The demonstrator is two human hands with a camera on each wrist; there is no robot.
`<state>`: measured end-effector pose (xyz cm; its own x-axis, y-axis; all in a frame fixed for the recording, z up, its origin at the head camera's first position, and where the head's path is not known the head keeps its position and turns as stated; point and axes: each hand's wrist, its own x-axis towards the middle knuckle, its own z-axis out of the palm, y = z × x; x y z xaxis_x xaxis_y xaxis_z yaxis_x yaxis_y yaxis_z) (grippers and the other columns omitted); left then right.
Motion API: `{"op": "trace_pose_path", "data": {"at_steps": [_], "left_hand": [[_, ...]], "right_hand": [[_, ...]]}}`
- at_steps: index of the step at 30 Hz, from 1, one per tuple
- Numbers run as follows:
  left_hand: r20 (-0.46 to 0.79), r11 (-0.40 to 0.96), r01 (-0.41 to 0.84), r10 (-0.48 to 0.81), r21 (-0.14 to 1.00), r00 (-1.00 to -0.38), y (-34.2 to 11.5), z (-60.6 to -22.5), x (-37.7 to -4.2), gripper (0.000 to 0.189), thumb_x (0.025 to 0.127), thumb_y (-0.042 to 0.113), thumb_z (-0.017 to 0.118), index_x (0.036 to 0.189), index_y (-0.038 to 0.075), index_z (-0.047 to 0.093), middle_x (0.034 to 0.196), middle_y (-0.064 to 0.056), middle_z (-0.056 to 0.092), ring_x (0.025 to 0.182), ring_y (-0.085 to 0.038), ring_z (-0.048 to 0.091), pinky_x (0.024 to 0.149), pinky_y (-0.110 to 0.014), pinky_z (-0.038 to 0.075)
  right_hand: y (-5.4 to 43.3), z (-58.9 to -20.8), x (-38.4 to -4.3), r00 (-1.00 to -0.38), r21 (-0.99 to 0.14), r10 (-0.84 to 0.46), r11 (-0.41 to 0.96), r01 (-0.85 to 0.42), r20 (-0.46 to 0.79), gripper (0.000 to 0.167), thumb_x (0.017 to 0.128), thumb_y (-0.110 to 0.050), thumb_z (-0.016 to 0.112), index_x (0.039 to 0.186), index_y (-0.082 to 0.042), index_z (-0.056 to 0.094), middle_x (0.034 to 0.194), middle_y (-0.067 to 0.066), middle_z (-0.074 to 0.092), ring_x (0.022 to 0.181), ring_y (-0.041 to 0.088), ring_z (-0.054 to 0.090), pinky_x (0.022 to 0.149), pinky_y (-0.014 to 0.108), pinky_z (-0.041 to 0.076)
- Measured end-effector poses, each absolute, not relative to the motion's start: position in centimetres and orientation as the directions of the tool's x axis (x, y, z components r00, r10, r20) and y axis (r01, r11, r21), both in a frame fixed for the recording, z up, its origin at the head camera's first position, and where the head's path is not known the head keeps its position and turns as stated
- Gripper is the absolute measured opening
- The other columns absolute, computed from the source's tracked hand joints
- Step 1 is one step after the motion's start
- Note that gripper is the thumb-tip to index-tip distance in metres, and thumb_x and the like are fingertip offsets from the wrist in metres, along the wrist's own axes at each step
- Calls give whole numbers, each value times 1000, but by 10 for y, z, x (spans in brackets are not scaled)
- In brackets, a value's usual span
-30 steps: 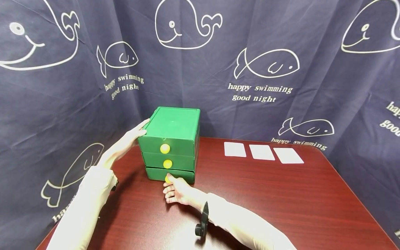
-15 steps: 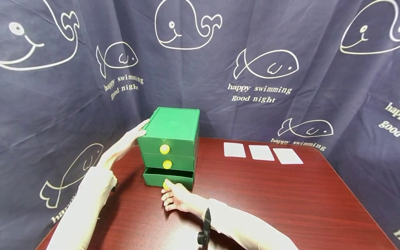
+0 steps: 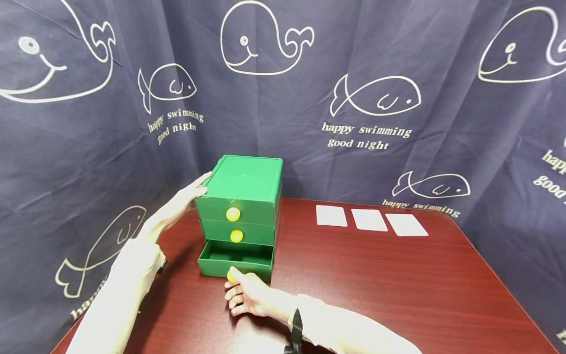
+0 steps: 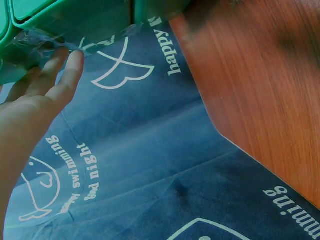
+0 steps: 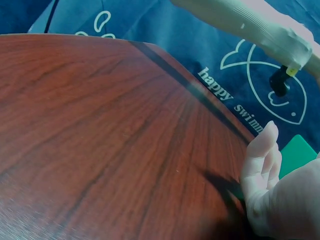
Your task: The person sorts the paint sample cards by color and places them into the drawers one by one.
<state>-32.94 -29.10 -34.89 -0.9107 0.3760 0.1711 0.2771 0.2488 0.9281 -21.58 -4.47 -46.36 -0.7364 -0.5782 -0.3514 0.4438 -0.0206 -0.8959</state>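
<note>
A green cabinet (image 3: 245, 178) with three stacked drawers stands on the table. Its bottom drawer (image 3: 213, 267) is pulled out, and the inside that shows is bare green. My right hand (image 3: 251, 295) pinches that drawer's yellow knob (image 3: 231, 276) with the thumb on it; the other fingers lie loosely bent below. Against the cabinet's left side rests my left hand (image 3: 179, 206), its fingers extended, as the left wrist view also shows with the hand (image 4: 42, 97) at clear film on the green wall. The right wrist view has the hand (image 5: 282, 195) beside a green corner (image 5: 297, 156).
Three white cards (image 3: 369, 220) lie in a row on the reddish-brown table (image 3: 376, 280), right of the cabinet. A dark blue curtain (image 3: 300, 108) with white whales and fish hangs behind and at both sides. The upper drawers with yellow knobs (image 3: 233, 214) are closed.
The bottom drawer has slid out toward me from nearly closed, with my right hand drawing its knob. My left hand stays against the cabinet. The view has tilted slightly.
</note>
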Motion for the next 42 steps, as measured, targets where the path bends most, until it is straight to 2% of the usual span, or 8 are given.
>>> {"op": "trace_pose_path", "data": {"at_steps": [4,8,10,16,21,24,42], "left_hand": [[172,253,278,373,927,-912,-292,-349,-329,55,106,30,33,156,30,11,151,-2,37,123,-1,50,112,-54,26],[177,257,286,377,923,-909,-291,-349,-329,55,106,30,33,156,29,12,149,1,41,122,-2,52,107,-40,36],[178,259,288,376,922,-909,-291,-349,-329,55,106,30,33,156,28,11,149,1,41,121,-2,52,105,-38,38],[170,256,279,379,925,-910,-292,-350,-329,56,106,31,32,156,27,9,152,-2,37,123,-1,51,109,-45,33],[183,248,293,387,923,-904,-292,-350,-330,54,106,28,32,156,27,11,150,2,40,123,-2,51,103,-30,39],[188,242,299,395,923,-899,-292,-350,-330,54,106,27,32,156,27,11,148,4,42,123,-2,51,101,-26,41],[169,272,283,376,920,-911,-292,-349,-329,55,106,30,32,156,29,11,146,4,43,122,0,51,107,-37,35]], "right_hand": [[-44,-463,-210,-727,-892,-587,-17,451,-356,44,100,-48,40,97,-7,55,64,-3,52,50,8,47,50,24,43],[-42,-463,-205,-717,-891,-601,-16,453,-354,44,100,-48,41,97,-6,56,65,-4,52,50,7,47,50,24,43],[-41,-464,-202,-706,-889,-614,-14,457,-353,44,100,-48,40,97,-7,56,65,-4,53,50,7,47,50,23,43],[-38,-465,-195,-675,-884,-645,0,467,-357,44,100,-47,39,101,-6,55,66,-5,53,51,6,47,51,23,42],[-36,-464,-189,-665,-885,-657,7,465,-355,47,100,-47,40,106,-3,55,66,-5,53,51,6,47,50,22,42],[-35,-464,-187,-653,-880,-667,11,474,-360,48,100,-47,40,108,-2,55,66,-5,53,50,6,47,51,23,42],[-32,-465,-172,-609,-865,-699,27,501,-375,48,99,-49,42,109,-5,56,65,-6,52,51,5,46,49,21,41]]}}
